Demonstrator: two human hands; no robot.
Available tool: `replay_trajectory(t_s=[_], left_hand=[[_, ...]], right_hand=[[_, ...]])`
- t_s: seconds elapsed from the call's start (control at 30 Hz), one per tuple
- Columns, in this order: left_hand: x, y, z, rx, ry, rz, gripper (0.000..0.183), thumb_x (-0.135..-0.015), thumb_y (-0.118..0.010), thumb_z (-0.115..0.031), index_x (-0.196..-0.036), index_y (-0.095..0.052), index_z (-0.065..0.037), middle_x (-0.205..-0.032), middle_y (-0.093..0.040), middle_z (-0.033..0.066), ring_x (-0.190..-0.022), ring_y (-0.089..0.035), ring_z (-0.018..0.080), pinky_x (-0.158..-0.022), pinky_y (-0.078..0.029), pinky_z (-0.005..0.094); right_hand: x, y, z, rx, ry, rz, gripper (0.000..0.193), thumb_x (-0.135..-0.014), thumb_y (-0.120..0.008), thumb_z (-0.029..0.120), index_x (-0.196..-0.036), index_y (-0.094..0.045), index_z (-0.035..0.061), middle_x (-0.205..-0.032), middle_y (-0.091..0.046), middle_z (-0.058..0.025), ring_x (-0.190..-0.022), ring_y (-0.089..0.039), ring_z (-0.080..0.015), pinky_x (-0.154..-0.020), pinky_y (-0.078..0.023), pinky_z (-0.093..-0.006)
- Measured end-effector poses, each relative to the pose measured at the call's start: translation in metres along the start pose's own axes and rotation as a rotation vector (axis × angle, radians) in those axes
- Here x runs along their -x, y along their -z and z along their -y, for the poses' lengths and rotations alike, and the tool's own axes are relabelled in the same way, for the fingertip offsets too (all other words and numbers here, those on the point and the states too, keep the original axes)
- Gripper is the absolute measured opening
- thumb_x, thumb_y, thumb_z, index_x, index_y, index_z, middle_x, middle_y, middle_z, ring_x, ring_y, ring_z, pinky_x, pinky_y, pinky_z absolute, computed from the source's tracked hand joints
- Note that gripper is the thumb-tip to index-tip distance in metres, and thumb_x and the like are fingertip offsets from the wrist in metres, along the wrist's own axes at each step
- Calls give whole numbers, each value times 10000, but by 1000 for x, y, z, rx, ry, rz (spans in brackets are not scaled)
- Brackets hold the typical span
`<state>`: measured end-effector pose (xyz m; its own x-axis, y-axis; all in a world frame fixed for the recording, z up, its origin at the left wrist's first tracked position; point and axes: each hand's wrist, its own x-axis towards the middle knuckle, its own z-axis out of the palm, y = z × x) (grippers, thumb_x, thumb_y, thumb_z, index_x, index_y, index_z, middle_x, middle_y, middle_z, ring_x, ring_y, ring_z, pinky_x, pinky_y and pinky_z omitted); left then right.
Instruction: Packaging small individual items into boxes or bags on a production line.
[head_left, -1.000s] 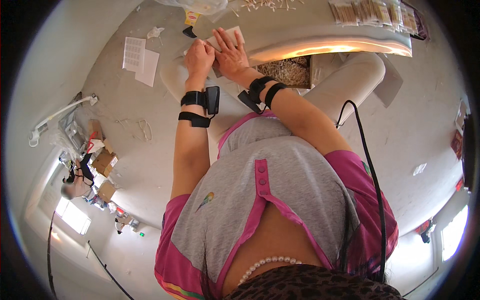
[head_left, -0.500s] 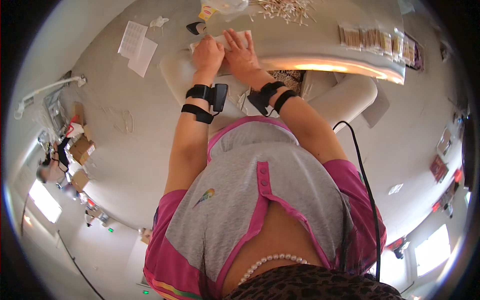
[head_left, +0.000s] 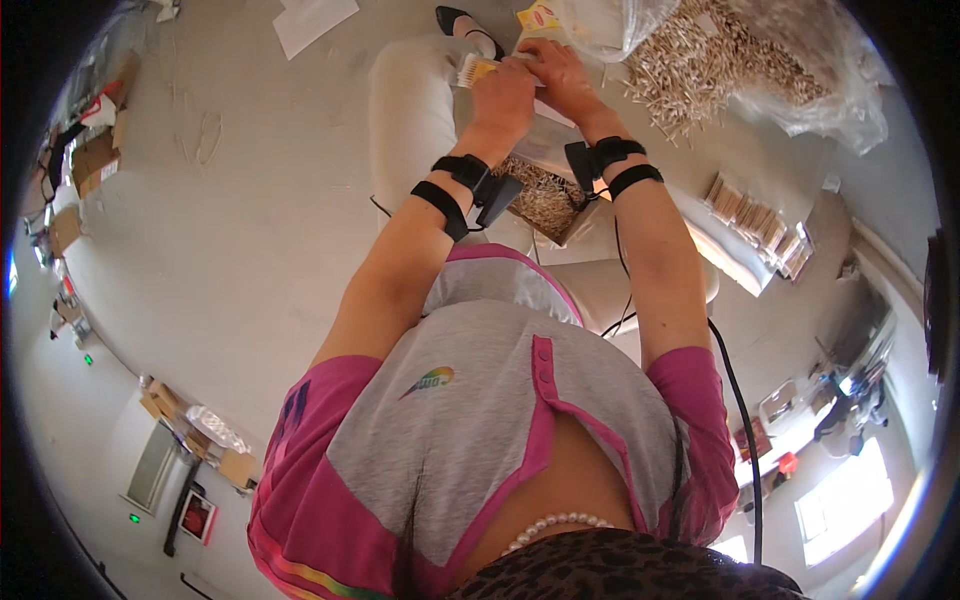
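My left hand (head_left: 503, 100) is closed around a small clear packet of thin sticks (head_left: 476, 70), which look like cotton swabs. The packet's pale, yellowish end sticks out left of my fist. My right hand (head_left: 563, 80) meets it from the right, fingers bent and pressed at the packet's other end, where my fingers partly hide it. Below my hands, between my forearms, stands an open box of loose thin sticks (head_left: 545, 195). A yellow packet (head_left: 538, 16) lies just beyond my right hand.
A large heap of loose sticks (head_left: 690, 70) spreads at the far right, beside clear plastic bags (head_left: 835, 95). Several filled packets (head_left: 755, 220) stand in a row at the table's right. A black shoe (head_left: 457, 20) shows beyond my hands. A black cable (head_left: 735, 390) hangs by my right arm.
My hands have lifted off the white flat thing on the table and moved right in view. The left hand now grips the packet of sticks. The view has turned, showing more of the heap.
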<state>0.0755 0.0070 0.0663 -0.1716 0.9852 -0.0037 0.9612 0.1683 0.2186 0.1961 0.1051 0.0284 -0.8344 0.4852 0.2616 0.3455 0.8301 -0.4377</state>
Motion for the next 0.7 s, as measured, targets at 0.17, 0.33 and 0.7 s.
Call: replay_trajectory(t_s=[0.17,0.33,0.7], left_hand=[[0,-7,-2,-5,38,-7,471,-824,-708,-157,-1202,-599,101,-974,-678,155,-793,-734,284,-659,-589,371],[1,-9,-3,13,42,-34,521,-818,-714,-158,-1237,-578,119,-969,-677,157,-794,-730,277,-672,-587,385],[1,-8,-3,2,43,19,615,-821,-728,-175,-1304,-516,142,-1090,-681,230,-904,-733,298,-676,-597,368]], right_hand=[[-7,-2,-15,9,87,50,476,-735,-824,154,-1190,-697,213,-1277,-583,-18,-1095,-608,-307,-946,-504,-443],[-10,-1,-20,29,118,70,476,-735,-823,156,-1187,-685,214,-1256,-583,-15,-1075,-625,-307,-919,-533,-448],[-17,8,-9,102,138,108,519,-715,-801,92,-1207,-680,204,-1236,-559,-49,-1064,-614,-302,-892,-535,-416]])
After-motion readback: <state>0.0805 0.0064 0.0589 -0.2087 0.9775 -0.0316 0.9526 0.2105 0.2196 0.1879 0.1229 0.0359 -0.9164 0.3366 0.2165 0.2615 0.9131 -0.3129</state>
